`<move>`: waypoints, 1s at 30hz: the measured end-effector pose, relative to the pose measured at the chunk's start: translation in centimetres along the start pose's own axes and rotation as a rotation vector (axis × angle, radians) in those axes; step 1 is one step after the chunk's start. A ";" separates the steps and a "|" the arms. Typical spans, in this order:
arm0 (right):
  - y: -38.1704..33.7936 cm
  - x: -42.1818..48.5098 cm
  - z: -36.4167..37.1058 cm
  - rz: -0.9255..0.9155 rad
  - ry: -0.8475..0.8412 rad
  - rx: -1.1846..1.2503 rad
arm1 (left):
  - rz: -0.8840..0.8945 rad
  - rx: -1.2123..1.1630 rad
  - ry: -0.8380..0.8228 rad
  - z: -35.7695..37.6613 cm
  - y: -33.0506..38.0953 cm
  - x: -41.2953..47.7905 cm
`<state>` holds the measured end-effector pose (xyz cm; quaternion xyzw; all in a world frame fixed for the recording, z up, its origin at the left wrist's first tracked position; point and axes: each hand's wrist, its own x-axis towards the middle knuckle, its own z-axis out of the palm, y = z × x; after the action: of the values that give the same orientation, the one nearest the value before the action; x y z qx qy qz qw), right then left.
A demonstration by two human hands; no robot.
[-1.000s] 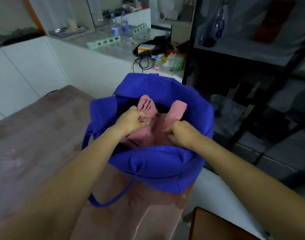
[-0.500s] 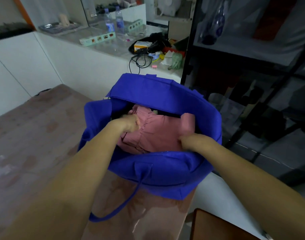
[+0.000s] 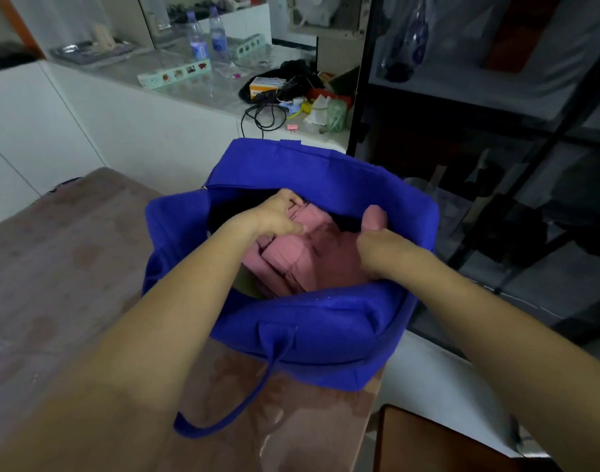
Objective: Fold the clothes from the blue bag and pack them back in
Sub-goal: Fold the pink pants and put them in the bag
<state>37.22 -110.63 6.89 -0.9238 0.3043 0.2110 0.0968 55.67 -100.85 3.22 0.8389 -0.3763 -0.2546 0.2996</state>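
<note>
Both hands have shifted inside the blue bag [image 3: 326, 321]: the left hand [image 3: 278, 216] has moved from the bag's left side toward its far wall, and the pink garment [image 3: 302, 257] is more bunched. Left fingers curl round a fold of the garment; the right hand [image 3: 380, 247], at the bag's right side, grips another part, with a pink end sticking up above it. The garment lies within the bag, which stands on the table [image 3: 70, 250]
</note>
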 end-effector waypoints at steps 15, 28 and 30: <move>-1.7 -0.9 0.3 -0.169 0.201 -0.480 | -0.143 0.789 -0.081 1.5 0.9 -2.0; -1.3 3.2 2.9 -0.194 -0.101 -0.155 | -0.363 0.735 -0.328 5.8 -2.1 -3.9; -1.0 2.7 3.4 -0.211 -0.222 -0.343 | -0.368 0.751 -0.329 6.0 -1.8 -3.7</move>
<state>38.70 -110.21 2.68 -0.9246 0.1533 0.3486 -0.0073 50.44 -98.82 -1.37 0.8909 -0.3296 -0.2794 -0.1398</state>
